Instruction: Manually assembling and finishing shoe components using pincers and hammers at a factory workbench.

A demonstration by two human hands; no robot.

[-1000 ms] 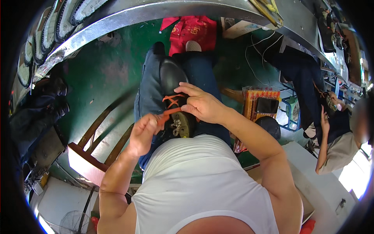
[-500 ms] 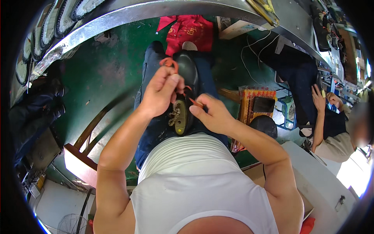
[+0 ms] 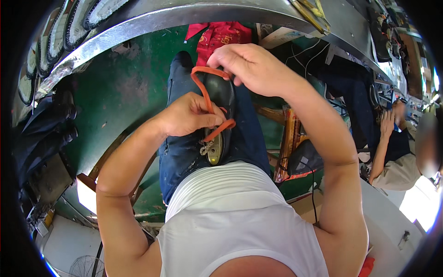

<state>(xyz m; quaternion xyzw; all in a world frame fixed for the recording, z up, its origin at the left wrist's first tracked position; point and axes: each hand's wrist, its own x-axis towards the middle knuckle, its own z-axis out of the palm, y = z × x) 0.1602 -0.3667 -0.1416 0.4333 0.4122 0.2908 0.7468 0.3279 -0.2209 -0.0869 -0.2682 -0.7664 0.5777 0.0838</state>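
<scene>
A black leather shoe [image 3: 215,89] on a last lies along my thighs with its toe pointing away from me. The last's olive-yellow top [image 3: 213,153] shows at the heel end, beside a short pale cord [image 3: 206,147]. Over the shoe, an orange strap [image 3: 203,87] makes a wide loop. My left hand [image 3: 193,115] is closed on it above the middle of the shoe, fingertips together. Farther out, my right hand [image 3: 255,69] is above the toe, its bent fingers at the strap's far bend. That hand partly hides its own grip and the toe.
A metal-edged bench [image 3: 184,16] curves across the far side, with several shoe parts [image 3: 69,27] at its left. Red cloth [image 3: 224,39] lies on the green floor. A wooden chair part [image 3: 115,150] stands at my left. A co-worker's hand [image 3: 386,122] is at the right.
My right hand has moved from beside the heel end out over the toe. My left hand has come slightly nearer to me. The orange strap now spreads into a larger loop.
</scene>
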